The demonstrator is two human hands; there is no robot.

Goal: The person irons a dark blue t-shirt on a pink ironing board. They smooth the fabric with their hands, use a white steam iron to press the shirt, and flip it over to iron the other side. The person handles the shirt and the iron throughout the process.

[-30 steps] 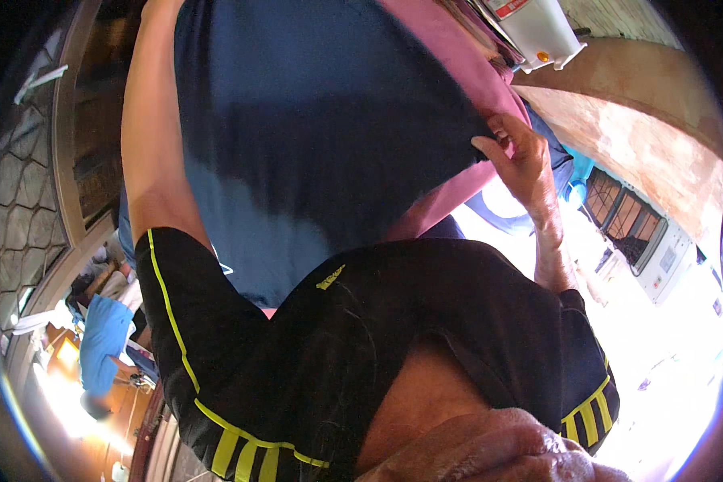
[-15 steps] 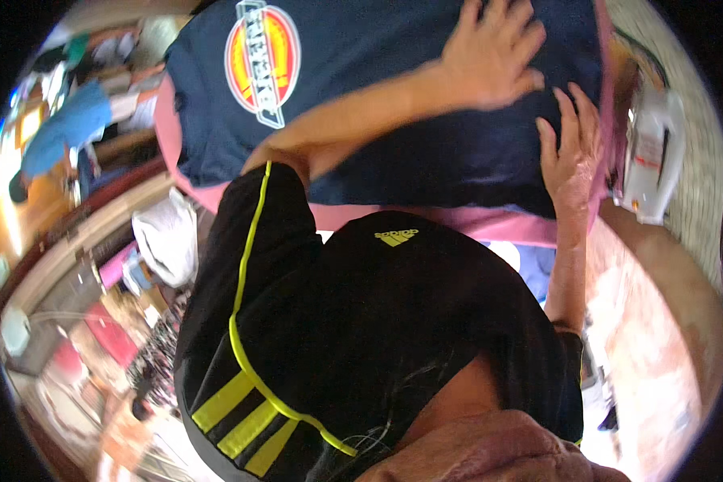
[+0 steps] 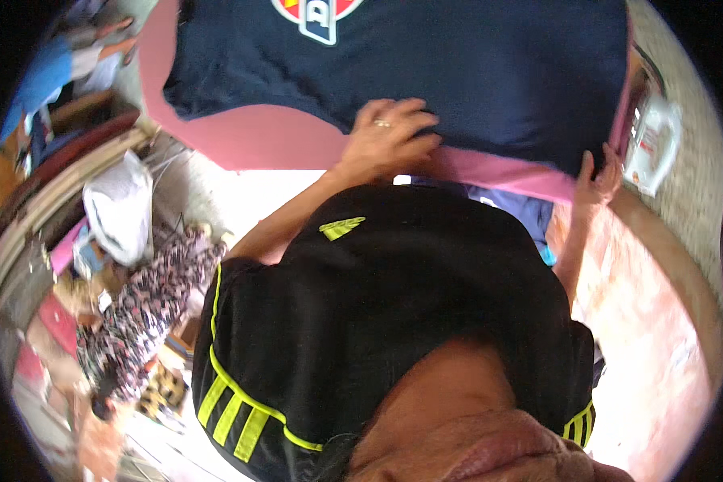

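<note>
- Wearing a black shirt with yellow stripes [image 3: 377, 337], which fills the near view and hides the board's close edge; a blue cloth [image 3: 514, 210] pokes out below that edge.
- Pressing my left hand [image 3: 390, 136] flat, fingers spread, ring on one finger, on the lower hem of the navy t-shirt [image 3: 474, 72]; it grips nothing, just pins the fabric.
- Pinching with my right hand [image 3: 594, 181]: it curls round the shirt's bottom right corner at the board's edge, fingers closed on the cloth as far as I can tell, thumb side hidden.
- Lying flat, the navy t-shirt sits on the pink ironing board [image 3: 257, 136], its printed badge [image 3: 321, 14] at the top, face up.
- Doing this well, I judge: keep the left palm as anchor, pull the right corner outward evenly so the hem flattens without dragging the shirt off the pink edge.
- Sitting just right of the board, a white plastic jug [image 3: 652, 145] is close to my right elbow's path, a knock risk.
- Cluttering the left floor: a white bag [image 3: 120, 209], a floral cloth heap [image 3: 145, 313], well apart from my hands.
</note>
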